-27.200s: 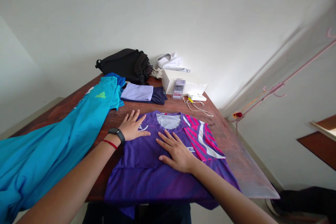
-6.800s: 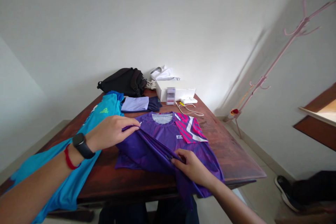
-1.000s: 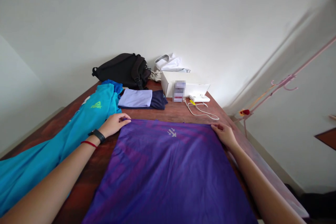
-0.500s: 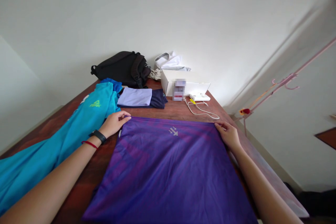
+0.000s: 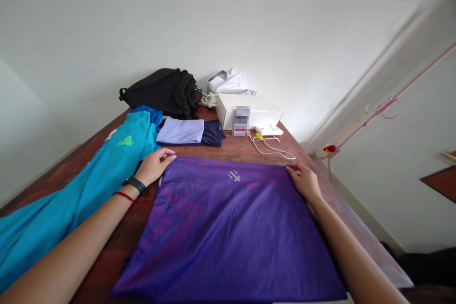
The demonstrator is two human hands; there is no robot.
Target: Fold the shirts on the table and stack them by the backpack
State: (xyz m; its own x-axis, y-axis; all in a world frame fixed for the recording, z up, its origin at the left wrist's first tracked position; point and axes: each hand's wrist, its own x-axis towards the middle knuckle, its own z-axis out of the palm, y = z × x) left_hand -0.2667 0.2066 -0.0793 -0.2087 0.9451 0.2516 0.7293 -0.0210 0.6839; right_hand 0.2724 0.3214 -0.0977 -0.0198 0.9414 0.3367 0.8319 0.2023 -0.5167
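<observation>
A purple shirt (image 5: 228, 232) with a small grey arrow print lies spread on the dark reddish wooden table (image 5: 96, 275). At its far left corner my left hand (image 5: 154, 165) pinches the fabric between thumb and fingers; a black band and a red string circle that wrist. My right hand (image 5: 304, 181) pinches the far right corner the same way. The far edge runs nearly straight between both hands. Left of the shirt, a bright blue garment (image 5: 103, 175) with a green logo trails along the table, close by my left forearm.
Behind the shirt lie a folded lavender cloth (image 5: 182, 131) and a dark navy cloth (image 5: 213, 134). Farther back are a black backpack (image 5: 156, 90), a white box (image 5: 256, 109), a white bag (image 5: 228, 80) and a white power strip (image 5: 270, 130) with its cable. A pink pole (image 5: 409, 89) stands at right.
My right hand has shifted slightly left with its corner, and the shirt's far edge is a little less taut. The shirt's near edge now shows more. My left hand keeps its pinch.
</observation>
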